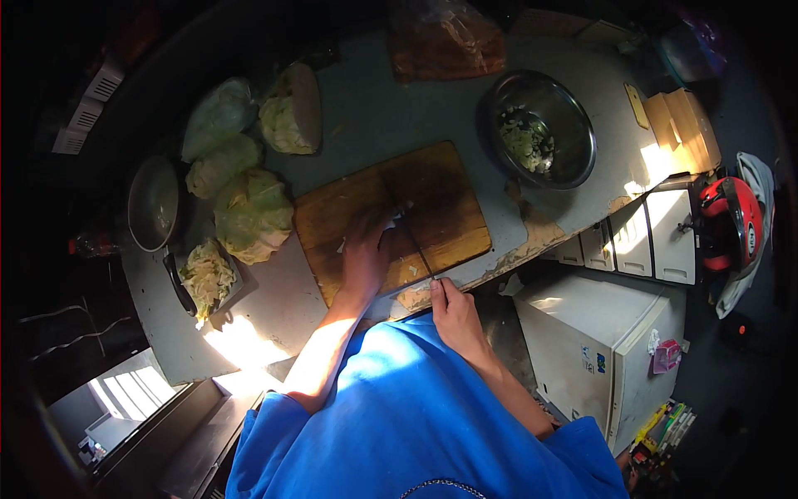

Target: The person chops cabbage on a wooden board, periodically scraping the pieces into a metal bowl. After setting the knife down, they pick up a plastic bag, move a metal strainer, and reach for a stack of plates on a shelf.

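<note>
A wooden cutting board lies tilted near the table's front edge. My right hand is closed round the handle of a knife, whose dark blade reaches up over the board. On the board, left of the blade, my left hand is near a small white piece; its fingers are blurred and in shadow. A few pale scraps lie around the board. To the right, a steel bowl holds chopped pale-green pieces.
Several cabbages stand left of the board, with a cut one behind. Further left are a pan and cabbage leaves. A plastic bag sits at the back. Drawers and a white fridge stand right.
</note>
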### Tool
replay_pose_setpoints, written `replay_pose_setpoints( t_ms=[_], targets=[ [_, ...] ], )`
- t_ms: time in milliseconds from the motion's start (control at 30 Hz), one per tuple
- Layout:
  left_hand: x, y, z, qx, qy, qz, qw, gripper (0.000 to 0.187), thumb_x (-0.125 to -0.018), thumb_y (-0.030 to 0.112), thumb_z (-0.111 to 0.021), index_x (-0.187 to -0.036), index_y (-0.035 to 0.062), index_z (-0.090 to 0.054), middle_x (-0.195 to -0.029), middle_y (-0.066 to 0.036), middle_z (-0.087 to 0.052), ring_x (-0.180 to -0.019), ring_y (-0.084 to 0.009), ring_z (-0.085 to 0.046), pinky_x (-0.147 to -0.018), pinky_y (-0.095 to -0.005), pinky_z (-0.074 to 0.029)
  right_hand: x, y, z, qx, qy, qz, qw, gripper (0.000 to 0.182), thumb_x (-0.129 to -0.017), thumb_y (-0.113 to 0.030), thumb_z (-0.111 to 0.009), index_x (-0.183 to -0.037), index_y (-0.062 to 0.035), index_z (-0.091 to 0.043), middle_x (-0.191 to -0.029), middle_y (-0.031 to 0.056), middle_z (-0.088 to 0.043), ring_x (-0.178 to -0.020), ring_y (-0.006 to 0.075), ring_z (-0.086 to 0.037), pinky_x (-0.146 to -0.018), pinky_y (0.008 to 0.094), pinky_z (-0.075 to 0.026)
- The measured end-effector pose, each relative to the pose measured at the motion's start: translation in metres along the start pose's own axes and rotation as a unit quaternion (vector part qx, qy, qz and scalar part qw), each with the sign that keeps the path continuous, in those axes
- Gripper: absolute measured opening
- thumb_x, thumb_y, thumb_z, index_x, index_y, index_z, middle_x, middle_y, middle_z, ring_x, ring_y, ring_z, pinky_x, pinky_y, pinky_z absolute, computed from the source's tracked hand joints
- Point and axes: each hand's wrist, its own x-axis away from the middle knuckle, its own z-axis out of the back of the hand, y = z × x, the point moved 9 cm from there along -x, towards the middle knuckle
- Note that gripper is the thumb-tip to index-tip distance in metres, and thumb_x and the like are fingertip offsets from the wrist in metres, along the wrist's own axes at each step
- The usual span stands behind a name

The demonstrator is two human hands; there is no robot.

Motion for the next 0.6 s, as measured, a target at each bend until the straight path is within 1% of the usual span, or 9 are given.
replay_pose_setpoints(
  t_ms=[67,100,200,267,300,367,400,467,600],
  targets=[
    [0.002,0.0,-0.001,-0.016,0.003,-0.011,1.0,0.042,-0.082,-0.003,-0.066,-0.123,0.0037,-0.067,-0.124,-0.021,-0.063,-0.115,-0.0414,-0.058,-0.098,-0.0477,-0.049,0.0,-0.002,0.0,-0.029,-0.014,0.007,0.999,0.033,-0.107,-0.028,-0.048,-0.099,0.0017,-0.059,-0.077,0.0302,-0.064,-0.083,0.0532,-0.061,-0.062,0.0531,-0.048],
    [0.004,0.0,0.0,-0.034,0.006,-0.015,0.999,0.043,-0.081,-0.003,-0.067,-0.124,0.0032,-0.067,-0.125,-0.021,-0.062,-0.115,-0.0415,-0.058,-0.098,-0.0476,-0.05,0.001,-0.002,0.001,-0.028,-0.014,0.006,0.999,0.033,-0.107,-0.028,-0.048,-0.099,0.0017,-0.059,-0.077,0.0302,-0.064,-0.083,0.0532,-0.061,-0.062,0.0531,-0.048],
    [0.003,0.003,0.003,-0.028,0.0,-0.016,0.999,0.044,-0.081,-0.003,-0.068,-0.124,0.0022,-0.067,-0.122,-0.02,-0.064,-0.116,-0.0409,-0.059,-0.097,-0.0467,-0.051,0.003,-0.003,0.003,-0.054,-0.016,-0.01,0.998,0.034,-0.107,-0.029,-0.048,-0.098,0.0018,-0.059,-0.076,0.0297,-0.064,-0.081,0.0537,-0.061,-0.061,0.0522,-0.048],
    [0.002,0.001,0.003,-0.022,0.001,-0.009,1.0,0.043,-0.08,-0.004,-0.067,-0.123,0.0022,-0.068,-0.121,-0.02,-0.065,-0.115,-0.0404,-0.06,-0.096,-0.0462,-0.052,0.004,-0.008,0.007,-0.059,-0.015,-0.019,0.998,0.036,-0.107,-0.029,-0.048,-0.092,0.0025,-0.058,-0.069,0.026,-0.059,-0.068,0.0513,-0.054,-0.058,0.0439,-0.046],
    [0.001,0.001,0.003,-0.015,0.001,-0.008,1.0,0.042,-0.08,-0.004,-0.067,-0.121,0.0022,-0.068,-0.121,-0.019,-0.065,-0.115,-0.0398,-0.061,-0.095,-0.0456,-0.053,0.003,-0.008,0.006,-0.059,-0.013,-0.019,0.998,0.036,-0.107,-0.029,-0.048,-0.092,0.0025,-0.058,-0.069,0.026,-0.059,-0.068,0.0513,-0.054,-0.058,0.0439,-0.046],
    [0.002,-0.003,0.002,-0.011,0.003,-0.007,1.0,0.042,-0.079,-0.004,-0.068,-0.12,0.0026,-0.069,-0.121,-0.019,-0.066,-0.114,-0.0394,-0.062,-0.095,-0.0451,-0.053,0.003,-0.013,0.0,-0.036,-0.021,0.016,0.999,0.035,-0.107,-0.029,-0.048,-0.096,0.002,-0.059,-0.075,0.0297,-0.063,-0.08,0.0539,-0.061,-0.062,0.0526,-0.048],
    [0.002,-0.005,0.003,-0.009,0.006,-0.004,1.0,0.041,-0.079,-0.004,-0.068,-0.119,0.003,-0.07,-0.121,-0.019,-0.066,-0.112,-0.039,-0.063,-0.094,-0.0445,-0.053,0.002,-0.011,-0.001,-0.036,-0.019,0.015,0.999,0.035,-0.107,-0.029,-0.048,-0.096,0.002,-0.059,-0.075,0.0297,-0.063,-0.08,0.0539,-0.061,-0.062,0.0526,-0.048],
    [0.001,-0.006,0.004,0.001,-0.006,0.005,1.0,0.041,-0.079,-0.004,-0.068,-0.119,0.0033,-0.07,-0.122,-0.019,-0.066,-0.112,-0.0391,-0.063,-0.095,-0.0445,-0.053,0.001,-0.004,-0.002,-0.001,-0.01,0.011,1.0,0.035,-0.107,-0.029,-0.049,-0.094,0.0021,-0.058,-0.07,0.0272,-0.059,-0.071,0.053,-0.056,-0.058,0.0449,-0.046],
    [0.001,-0.004,0.007,-0.005,-0.016,-0.024,1.0,0.041,-0.079,-0.004,-0.067,-0.119,0.004,-0.07,-0.123,-0.019,-0.066,-0.112,-0.0393,-0.063,-0.095,-0.0447,-0.053,-0.001,-0.004,-0.002,0.009,-0.001,0.022,1.0,0.034,-0.107,-0.028,-0.049,-0.094,0.0021,-0.058,-0.072,0.0275,-0.06,-0.075,0.0529,-0.057,-0.059,0.0445,-0.046]
  ],
)
